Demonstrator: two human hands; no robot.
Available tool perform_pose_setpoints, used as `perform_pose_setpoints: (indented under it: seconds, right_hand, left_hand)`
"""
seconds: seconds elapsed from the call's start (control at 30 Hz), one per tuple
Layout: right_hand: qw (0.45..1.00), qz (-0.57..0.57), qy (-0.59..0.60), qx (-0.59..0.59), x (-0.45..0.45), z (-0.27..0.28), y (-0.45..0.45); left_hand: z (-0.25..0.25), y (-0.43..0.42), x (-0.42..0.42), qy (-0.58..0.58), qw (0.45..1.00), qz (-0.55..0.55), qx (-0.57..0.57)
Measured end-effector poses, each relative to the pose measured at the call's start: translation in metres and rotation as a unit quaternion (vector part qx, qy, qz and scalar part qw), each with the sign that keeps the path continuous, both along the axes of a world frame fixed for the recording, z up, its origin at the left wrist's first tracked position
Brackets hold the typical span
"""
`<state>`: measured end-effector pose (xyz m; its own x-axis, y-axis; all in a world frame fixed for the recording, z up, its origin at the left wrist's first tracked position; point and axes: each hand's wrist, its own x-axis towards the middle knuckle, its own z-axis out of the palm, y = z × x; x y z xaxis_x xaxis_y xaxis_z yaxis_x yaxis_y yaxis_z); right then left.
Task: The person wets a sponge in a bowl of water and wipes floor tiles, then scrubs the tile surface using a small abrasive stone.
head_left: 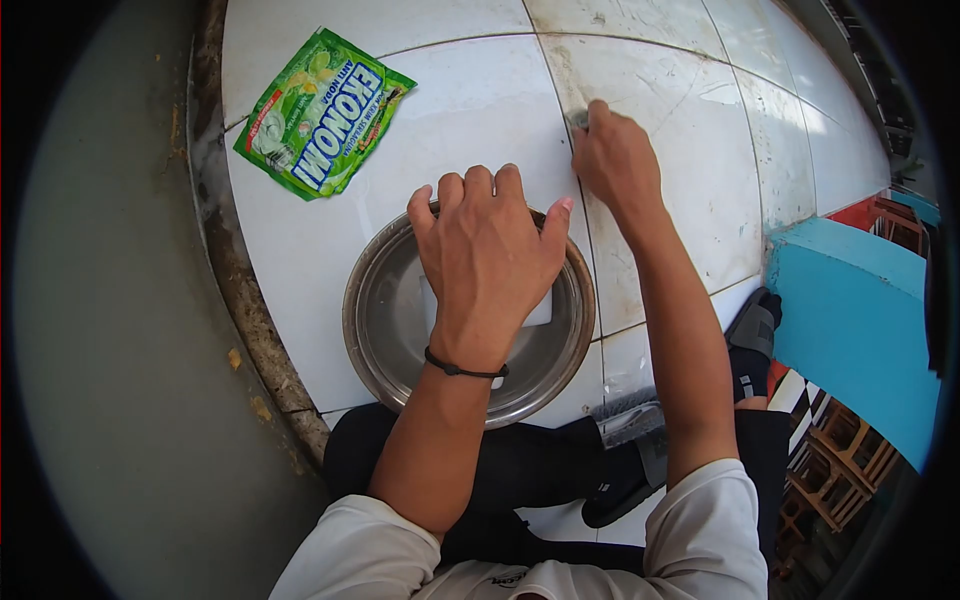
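Observation:
My left hand [485, 245], with a dark band at its wrist, reaches over a round metal basin [365, 365]. Its fingers curl over the basin's far rim and the thumb lies apart on the right. Inside the basin a white flat-edged thing [541, 310] shows partly from under the hand. Farther right, my right hand [617, 160] is closed above the white tiles [690, 130], near a dirty joint line. A small greyish bit shows at its fingers; what it is I cannot make out. A green EKONOMI pouch [325, 115] lies flat beyond the basin, to the left.
A raised stone edge [250, 300] and a grey surface [110, 300] run along the left. By my sandalled foot [755, 325] stands a blue block [850, 290]. Something bristly [628, 412] lies near my legs. Brown wooden frames [845, 450] are at the lower right.

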<state>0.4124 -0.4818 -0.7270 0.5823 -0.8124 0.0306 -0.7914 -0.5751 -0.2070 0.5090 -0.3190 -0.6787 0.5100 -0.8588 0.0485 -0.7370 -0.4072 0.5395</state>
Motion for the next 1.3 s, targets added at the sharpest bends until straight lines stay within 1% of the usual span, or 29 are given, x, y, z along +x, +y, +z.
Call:
perform_pose_setpoints:
  seconds: [0.17, 0.23, 0.3, 0.37, 0.53, 0.67, 0.77, 0.8, 0.9, 0.97, 1.13, 1.2, 1.3]
  right_hand:
    - [0.999, -0.006, 0.016, 0.051, -0.087, 0.010, 0.099]
    - [0.998, -0.024, 0.014, 0.061, -0.101, 0.012, 0.120]
    - [0.997, -0.039, 0.003, 0.065, -0.102, 0.012, 0.122]
    - [0.997, -0.045, -0.019, 0.066, -0.086, 0.010, 0.106]
    - [0.999, -0.011, -0.049, -0.001, -0.019, -0.003, 0.024]
    - [0.998, -0.007, -0.038, -0.051, 0.039, -0.011, -0.049]
    - [0.997, 0.037, -0.032, -0.059, 0.057, -0.005, -0.069]
    - [0.997, 0.024, -0.041, -0.058, 0.056, -0.008, -0.069]
    - [0.999, -0.022, -0.032, -0.037, 0.031, -0.008, -0.041]
    - [0.999, -0.025, -0.045, -0.008, 0.000, -0.003, -0.004]
    - [0.999, -0.032, -0.020, 0.038, -0.087, 0.010, 0.097]
    - [0.998, -0.037, -0.019, 0.047, -0.098, 0.011, 0.112]
    - [0.997, -0.045, -0.031, 0.051, -0.094, 0.011, 0.110]
  left_hand:
    - [0.000, 0.001, -0.002, -0.003, 1.000, 0.000, 0.003]
    - [0.002, 0.001, -0.002, -0.005, 1.000, -0.002, 0.021]
    - [0.003, 0.002, -0.003, -0.005, 1.000, -0.004, 0.022]
    - [0.002, 0.003, -0.003, -0.006, 1.000, -0.003, 0.020]
    - [0.003, 0.002, -0.002, -0.005, 1.000, -0.002, 0.015]
    - [0.000, 0.001, -0.001, -0.012, 1.000, -0.001, 0.015]
    - [0.001, 0.000, 0.001, -0.009, 1.000, -0.003, 0.027]
    - [0.001, 0.000, 0.001, -0.006, 1.000, -0.004, 0.028]
    - [0.001, 0.000, 0.001, -0.002, 1.000, -0.005, 0.020]
    - [0.001, 0.001, 0.001, -0.001, 1.000, -0.005, 0.019]
    - [0.001, 0.002, -0.001, -0.003, 1.000, -0.007, 0.015]
    - [0.001, 0.002, -0.002, -0.008, 1.000, -0.007, 0.017]
    - [0.003, 0.002, -0.003, -0.009, 1.000, -0.010, 0.020]
